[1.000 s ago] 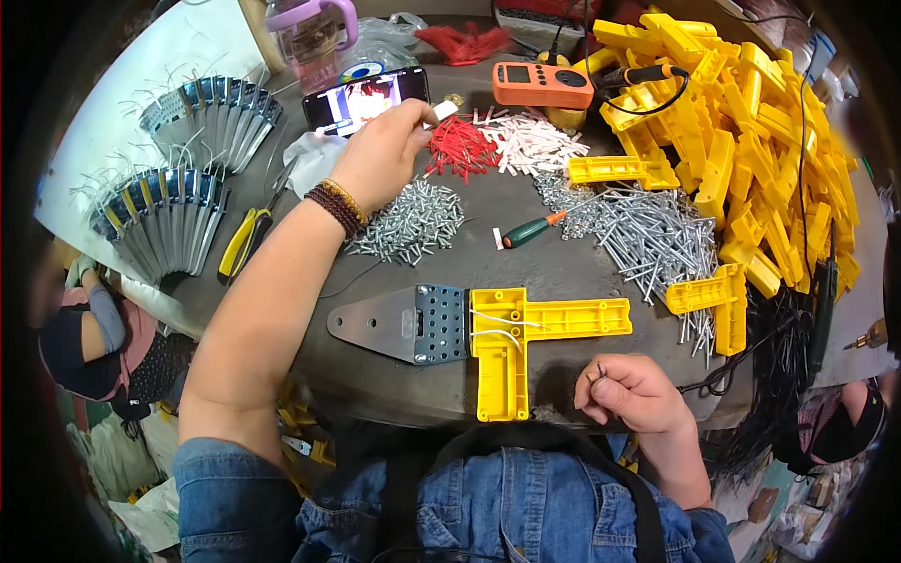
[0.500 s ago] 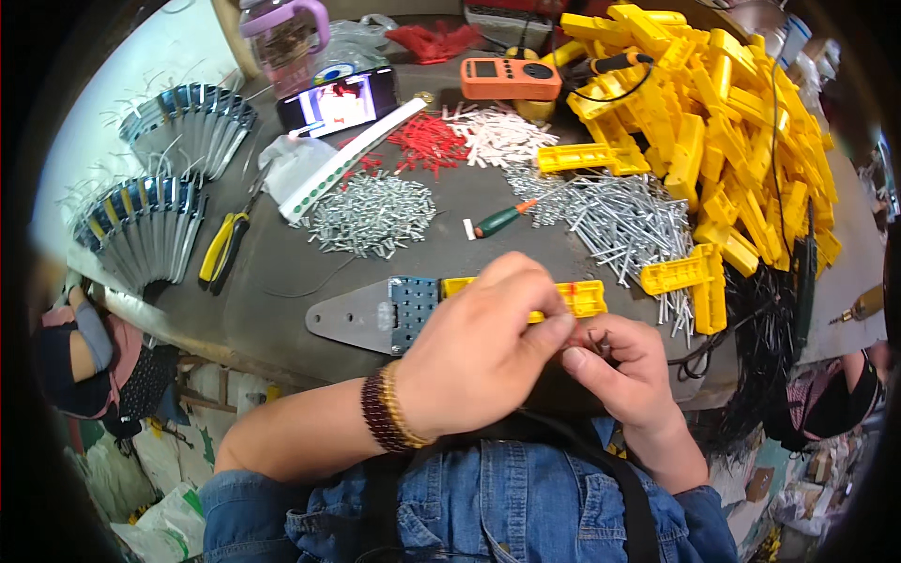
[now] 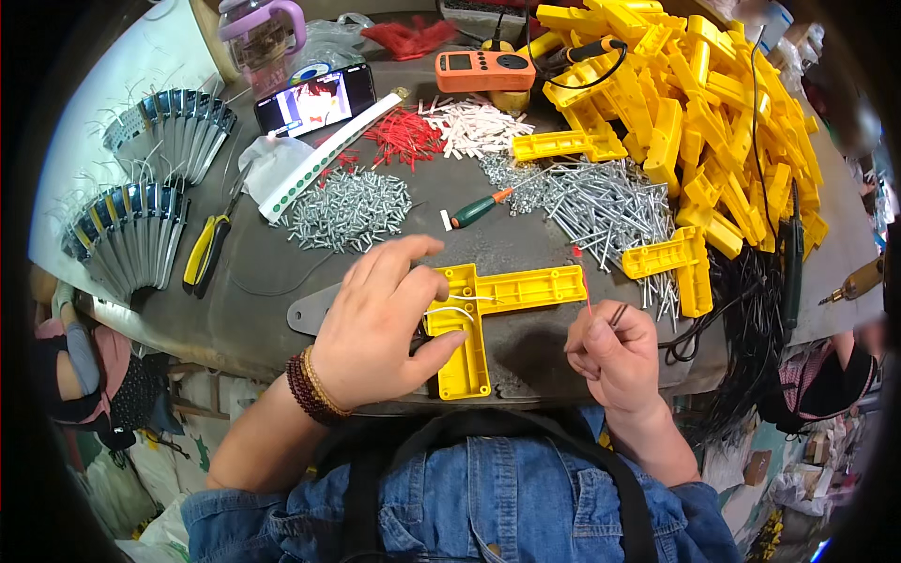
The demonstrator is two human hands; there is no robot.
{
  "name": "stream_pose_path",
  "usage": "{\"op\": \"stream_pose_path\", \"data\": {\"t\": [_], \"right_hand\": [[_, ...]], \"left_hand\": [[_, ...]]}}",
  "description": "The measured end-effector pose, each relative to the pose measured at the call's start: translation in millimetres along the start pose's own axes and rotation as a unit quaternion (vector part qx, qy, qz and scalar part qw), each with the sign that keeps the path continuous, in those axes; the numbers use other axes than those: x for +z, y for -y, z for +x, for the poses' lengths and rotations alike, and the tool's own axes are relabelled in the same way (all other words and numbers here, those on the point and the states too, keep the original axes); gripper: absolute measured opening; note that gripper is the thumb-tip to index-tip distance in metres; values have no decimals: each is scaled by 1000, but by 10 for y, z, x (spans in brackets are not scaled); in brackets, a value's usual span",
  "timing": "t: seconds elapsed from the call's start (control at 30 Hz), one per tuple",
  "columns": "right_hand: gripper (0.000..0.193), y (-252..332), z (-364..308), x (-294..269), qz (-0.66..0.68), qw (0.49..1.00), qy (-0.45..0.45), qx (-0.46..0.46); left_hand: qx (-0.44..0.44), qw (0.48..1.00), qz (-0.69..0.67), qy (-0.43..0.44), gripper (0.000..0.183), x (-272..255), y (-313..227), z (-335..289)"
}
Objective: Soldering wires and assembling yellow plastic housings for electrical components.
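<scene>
Yellow housing (image 3: 511, 296) lies near the front edge of the table (image 3: 516, 235), with white wires (image 3: 457, 309) inside it. Left hand (image 3: 377, 324), fingers loosely spread, hides part of the grey metal plate (image 3: 308, 314); contact is unclear. Right hand (image 3: 618, 361), near the same edge, pinches a thin dark piece (image 3: 618, 315).

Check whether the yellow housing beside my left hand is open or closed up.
Open. The yellow housing shows its ribbed inside facing up, and white wires lie exposed across it with no cover over them.
</scene>
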State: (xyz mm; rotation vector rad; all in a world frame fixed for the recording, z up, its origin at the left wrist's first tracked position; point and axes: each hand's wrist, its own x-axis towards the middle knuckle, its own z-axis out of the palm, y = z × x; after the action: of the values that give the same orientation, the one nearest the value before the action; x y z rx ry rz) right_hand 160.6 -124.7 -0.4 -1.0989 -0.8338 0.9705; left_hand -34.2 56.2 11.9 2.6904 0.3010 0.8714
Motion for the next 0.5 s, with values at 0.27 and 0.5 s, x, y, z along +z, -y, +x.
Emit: {"op": "stream_pose_path", "data": {"t": [0.27,0.5], "right_hand": [[27,119,-91,202,-136,984,-9,111],[10,160,-3,396,-542,827,142,-44]], "left_hand": [[-7,997,-66,44,20,62,-148,-191],[104,992,-28,-64,11,75,-240,-268]]}}
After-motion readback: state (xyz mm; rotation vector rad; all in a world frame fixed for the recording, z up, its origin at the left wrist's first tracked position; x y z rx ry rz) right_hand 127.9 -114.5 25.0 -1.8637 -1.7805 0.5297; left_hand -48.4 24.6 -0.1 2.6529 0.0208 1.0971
